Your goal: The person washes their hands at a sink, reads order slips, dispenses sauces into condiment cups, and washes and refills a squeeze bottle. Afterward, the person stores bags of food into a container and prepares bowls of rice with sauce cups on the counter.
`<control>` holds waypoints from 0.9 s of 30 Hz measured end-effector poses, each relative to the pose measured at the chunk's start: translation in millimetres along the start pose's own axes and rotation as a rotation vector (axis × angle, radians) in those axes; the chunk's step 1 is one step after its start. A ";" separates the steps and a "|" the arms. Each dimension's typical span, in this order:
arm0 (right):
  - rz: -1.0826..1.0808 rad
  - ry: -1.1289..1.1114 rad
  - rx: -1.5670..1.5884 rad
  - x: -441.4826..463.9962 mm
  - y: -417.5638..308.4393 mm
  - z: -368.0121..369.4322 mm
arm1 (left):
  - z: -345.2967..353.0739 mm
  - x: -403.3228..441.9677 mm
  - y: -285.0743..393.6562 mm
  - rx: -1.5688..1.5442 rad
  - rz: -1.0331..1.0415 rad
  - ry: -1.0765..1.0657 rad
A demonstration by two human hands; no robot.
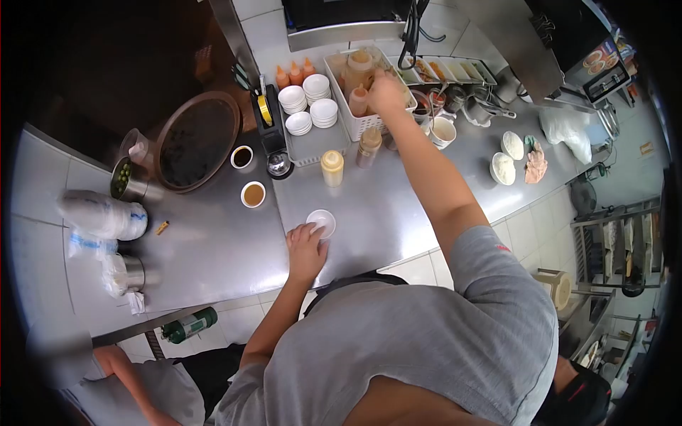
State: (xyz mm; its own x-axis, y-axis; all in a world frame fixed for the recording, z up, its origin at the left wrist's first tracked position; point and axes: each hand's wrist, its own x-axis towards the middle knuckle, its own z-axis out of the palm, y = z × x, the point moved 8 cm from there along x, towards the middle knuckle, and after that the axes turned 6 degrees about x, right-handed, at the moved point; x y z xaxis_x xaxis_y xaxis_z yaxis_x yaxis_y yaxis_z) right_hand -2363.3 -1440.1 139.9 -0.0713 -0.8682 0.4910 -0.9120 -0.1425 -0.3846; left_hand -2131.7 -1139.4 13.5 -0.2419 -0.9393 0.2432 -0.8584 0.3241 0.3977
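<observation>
Leaning over the steel counter (213, 241), the person in grey has the left hand (307, 252) at the near-left side of a small white bowl (325, 221), fingers on its rim; I can't tell whether they pinch it or merely rest there. The right hand (387, 92) is stretched far ahead, over a white basket (367, 128) of squeeze bottles. Its fingers are tucked out of sight from here, so I can't tell if they've closed around anything, though a large bottle (359, 67) and a smaller, pinkish one (358, 103) stand just left of it.

Straight beyond the left hand's bowl stands a yellow bottle (332, 170) (upright, nozzle up), with a brownish bottle (369, 145) to its right, close to the basket. Dark sauce (242, 156) and brown sauce (253, 194) sit in two cups ahead and left of the left hand. Left of the right hand, stacked white dishes (324, 110) rest on a grey tray; to its right, nearer the person, is a white mug (442, 133).
</observation>
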 end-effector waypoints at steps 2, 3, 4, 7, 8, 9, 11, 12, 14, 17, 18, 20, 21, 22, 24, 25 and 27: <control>-0.022 -0.207 -0.074 7.4 11.2 15.9 | -5.8 -6.4 -3.6 -0.017 -0.060 0.020; -0.026 -0.315 -0.109 2.4 14.6 22.7 | -8.2 -14.6 -6.4 -0.023 -0.089 0.022; -0.027 -0.450 -0.175 -0.6 8.6 27.2 | -9.2 -17.2 -7.8 -0.010 -0.069 0.028; -0.154 -0.420 -0.032 -4.3 4.2 35.7 | -13.6 -17.0 -10.9 -0.019 -0.072 0.021; -0.120 -0.385 0.048 -1.6 12.2 29.8 | -16.9 -15.1 -14.3 -0.031 -0.095 0.031; -0.086 -0.351 0.128 -4.8 5.0 -3.9 | -21.7 -12.8 -16.7 -0.044 -0.118 0.040; -0.041 -0.247 0.237 -16.4 -8.3 -82.8 | -29.7 -9.7 -21.2 -0.075 -0.165 0.053; -0.035 -0.177 0.265 -21.9 -13.8 -123.6 | -32.5 -6.7 -25.1 -0.096 -0.190 0.062; -0.034 0.046 0.707 -41.4 -28.6 -192.4 | -36.0 -2.7 -27.8 -0.115 -0.193 0.086; -0.087 0.081 1.062 -68.0 -31.2 -181.1 | -29.9 10.4 -26.7 -0.165 -0.169 0.128; 0.136 -0.164 1.282 -85.4 -39.3 -150.8 | -29.8 15.1 -21.9 -0.180 -0.156 0.156; 0.203 -0.302 1.343 -117.7 -43.3 -116.8 | -33.4 24.2 -10.3 -0.233 -0.118 0.168; 0.250 -0.322 1.353 -132.8 -45.3 -110.8 | -37.1 31.5 -4.1 -0.259 -0.102 0.181; 0.282 -0.430 1.372 -146.2 -51.2 -103.5 | -37.0 36.9 -2.3 -0.414 -0.147 0.166; 0.370 -0.655 1.406 -179.9 -60.0 -87.9 | -35.5 39.8 5.7 -0.724 -0.252 0.126; 0.335 -0.753 1.310 -195.6 -65.5 -79.8 | -34.7 42.8 16.4 -1.081 -0.311 0.112; 0.252 -0.952 1.121 -229.5 -77.5 -61.8 | -31.2 50.4 27.1 -1.451 -0.415 0.038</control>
State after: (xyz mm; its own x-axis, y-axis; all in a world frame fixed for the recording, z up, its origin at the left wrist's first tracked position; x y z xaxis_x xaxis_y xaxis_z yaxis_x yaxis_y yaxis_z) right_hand -2301.2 -1200.4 105.3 0.5109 -0.8385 -0.1895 -0.1074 0.1565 -0.9818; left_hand -2153.0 -1174.4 64.2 -0.0704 -0.9934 -0.0900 0.3230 -0.1081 0.9402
